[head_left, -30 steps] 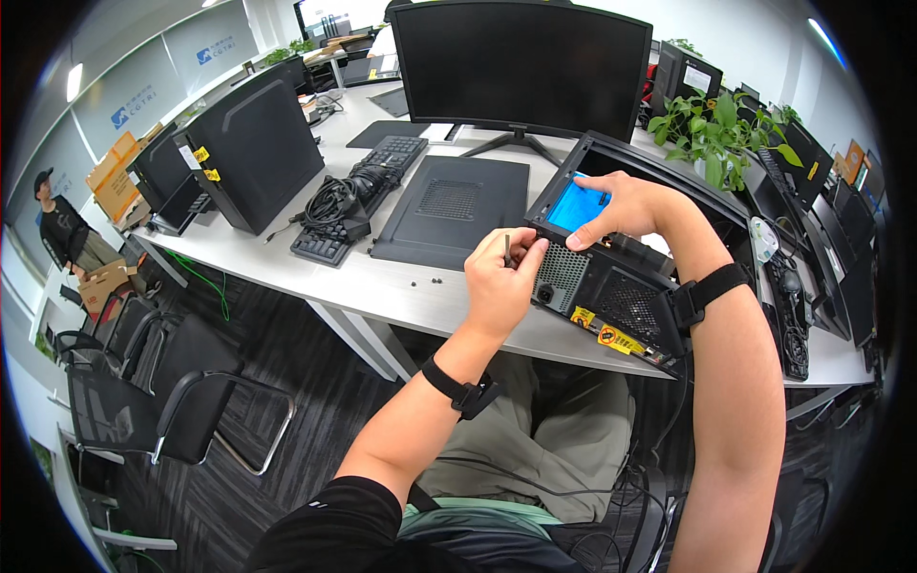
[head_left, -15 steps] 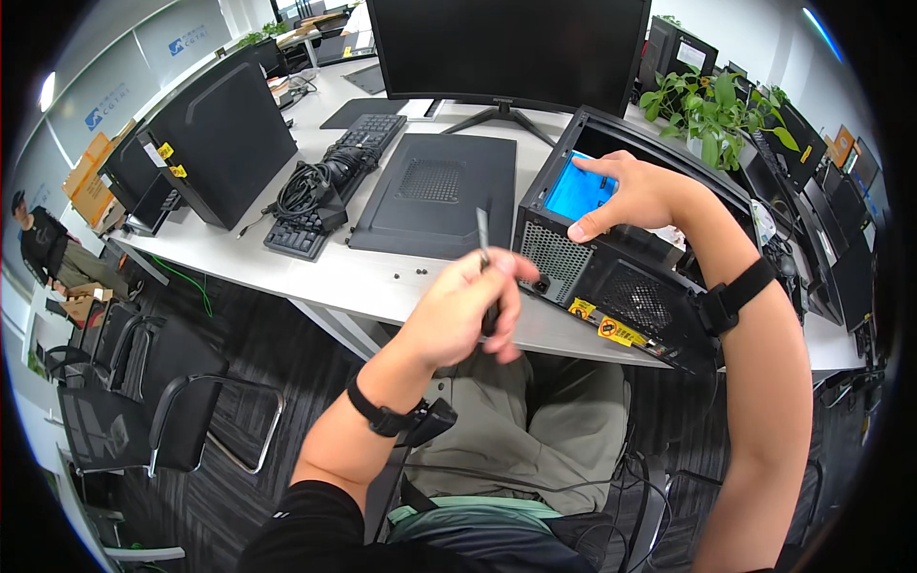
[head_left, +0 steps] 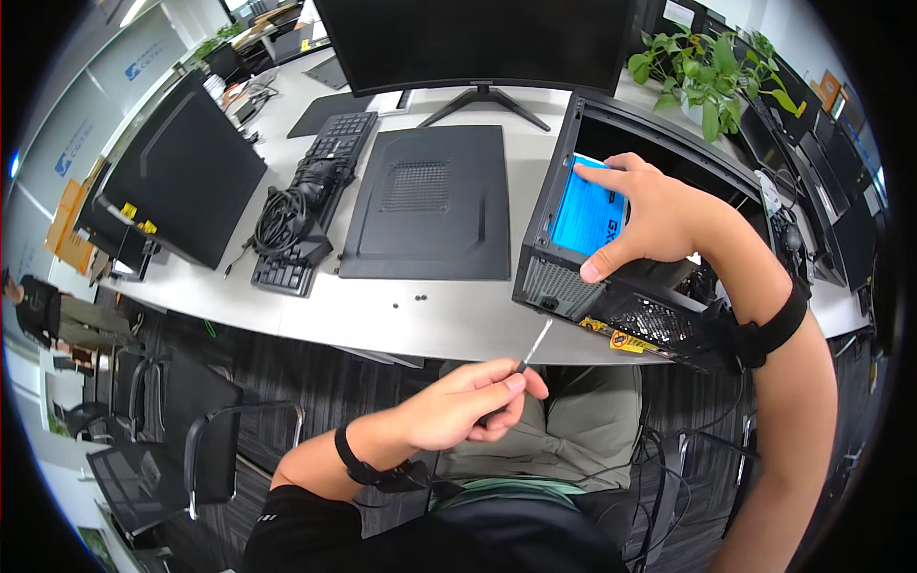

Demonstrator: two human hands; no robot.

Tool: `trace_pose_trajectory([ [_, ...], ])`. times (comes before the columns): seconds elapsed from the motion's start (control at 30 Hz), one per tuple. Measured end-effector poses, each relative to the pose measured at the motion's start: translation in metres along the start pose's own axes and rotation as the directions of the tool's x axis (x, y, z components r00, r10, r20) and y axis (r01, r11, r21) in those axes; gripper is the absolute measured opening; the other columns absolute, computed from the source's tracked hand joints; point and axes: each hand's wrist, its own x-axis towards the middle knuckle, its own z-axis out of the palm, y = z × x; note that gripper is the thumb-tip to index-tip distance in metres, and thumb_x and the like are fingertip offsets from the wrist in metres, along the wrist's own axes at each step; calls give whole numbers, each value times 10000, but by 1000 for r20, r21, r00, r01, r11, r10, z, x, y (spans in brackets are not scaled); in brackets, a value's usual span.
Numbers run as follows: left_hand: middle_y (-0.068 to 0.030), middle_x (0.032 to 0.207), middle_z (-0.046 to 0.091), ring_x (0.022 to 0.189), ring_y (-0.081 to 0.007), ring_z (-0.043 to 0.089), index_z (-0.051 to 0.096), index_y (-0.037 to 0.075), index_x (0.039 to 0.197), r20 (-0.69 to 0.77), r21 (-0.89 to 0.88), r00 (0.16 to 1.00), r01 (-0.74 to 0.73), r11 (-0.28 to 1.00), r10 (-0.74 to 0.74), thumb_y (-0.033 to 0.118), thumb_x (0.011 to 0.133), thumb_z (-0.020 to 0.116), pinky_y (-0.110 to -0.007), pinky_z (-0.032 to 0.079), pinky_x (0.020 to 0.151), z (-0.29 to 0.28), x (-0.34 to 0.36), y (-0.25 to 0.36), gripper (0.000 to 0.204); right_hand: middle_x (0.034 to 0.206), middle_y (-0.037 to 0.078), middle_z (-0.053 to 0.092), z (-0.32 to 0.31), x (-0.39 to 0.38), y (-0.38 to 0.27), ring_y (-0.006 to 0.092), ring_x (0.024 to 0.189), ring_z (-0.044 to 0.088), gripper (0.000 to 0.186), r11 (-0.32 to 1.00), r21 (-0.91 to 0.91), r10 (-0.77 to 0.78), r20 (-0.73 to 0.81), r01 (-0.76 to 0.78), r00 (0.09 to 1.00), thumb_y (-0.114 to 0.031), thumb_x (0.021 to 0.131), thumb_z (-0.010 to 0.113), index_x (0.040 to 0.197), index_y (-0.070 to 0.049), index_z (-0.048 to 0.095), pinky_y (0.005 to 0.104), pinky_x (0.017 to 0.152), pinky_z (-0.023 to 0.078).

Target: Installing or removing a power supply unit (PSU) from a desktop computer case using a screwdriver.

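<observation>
Right hand point(head_left: 659, 215) pinches blue rectangular drive point(head_left: 587, 212) against top rear of open black computer case point(head_left: 611, 296) on white desk point(head_left: 449, 320). Left hand point(head_left: 458, 411), fingers closed round slim metal-shaft screwdriver point(head_left: 533, 346), hovers below desk edge. Best: steady drive flush, seat tip squarely before turning.

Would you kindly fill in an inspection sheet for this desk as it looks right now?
Surface: white desk, two small screws lying loose near the front edge.
Job's things: open computer case on its side; blue drive inside it; screwdriver.
Clutter: removed side panel, keyboard, monitor, potted plant.
Grips: left hand holds the screwdriver off the desk; right hand grips the blue drive.
Cables: black bundle piled on the keyboard.
Surroundings: second case at left, office chairs below, a person at far left.
</observation>
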Motion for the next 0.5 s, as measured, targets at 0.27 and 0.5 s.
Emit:
trace_pose_trajectory([
  [0.27,-23,720,538,538,-70,435,515,-8,1251,-61,-103,997,-53,993,46,200,1083,394,-212,365,516,6,1,-10,294,1316,225,504,-11,8,-16,407,1215,523,1279,968,-240,-58,44,67,997,-648,461,893,1462,-16,408,444,1018,461],
  [0.5,8,624,473,514,-59,393,558,-41,1241,-263,-72,946,-216,974,191,163,1079,395,-217,353,512,-3,4,9,308,1392,267,476,-21,13,-27,417,1224,531,1256,911,-407,1,158,64,987,-666,485,865,1451,8,429,457,1028,448],
])
